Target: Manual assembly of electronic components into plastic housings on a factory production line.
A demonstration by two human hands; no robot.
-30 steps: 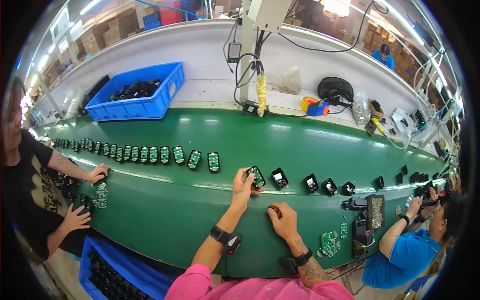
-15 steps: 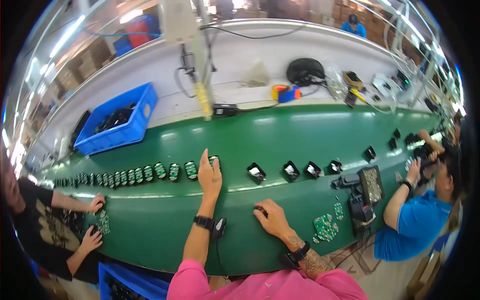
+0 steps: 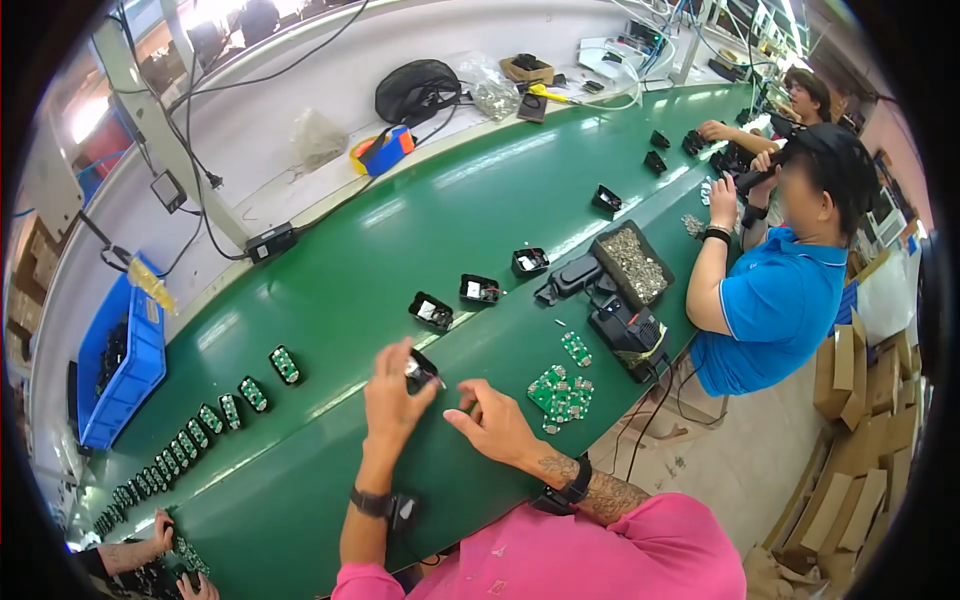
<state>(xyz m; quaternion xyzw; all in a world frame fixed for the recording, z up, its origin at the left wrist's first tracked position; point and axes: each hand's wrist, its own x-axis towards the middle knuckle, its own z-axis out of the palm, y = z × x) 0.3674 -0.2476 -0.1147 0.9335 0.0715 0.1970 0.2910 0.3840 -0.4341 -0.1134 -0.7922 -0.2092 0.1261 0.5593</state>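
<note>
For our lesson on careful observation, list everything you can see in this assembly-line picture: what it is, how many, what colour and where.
conveyor belt: one, green, running diagonally across the view
open black housings: about eight, black, spaced along the belt to the upper right
boards in a row: many, green, on the belt to the left
loose circuit boards: a small pile, green, at the belt's near edge
screw tray: one, dark, at the belt's edge
crate: one, blue, far left
co-worker: one, blue shirt, right
left hand: grip on a small black housing
right hand: fingers open, beside it
</note>
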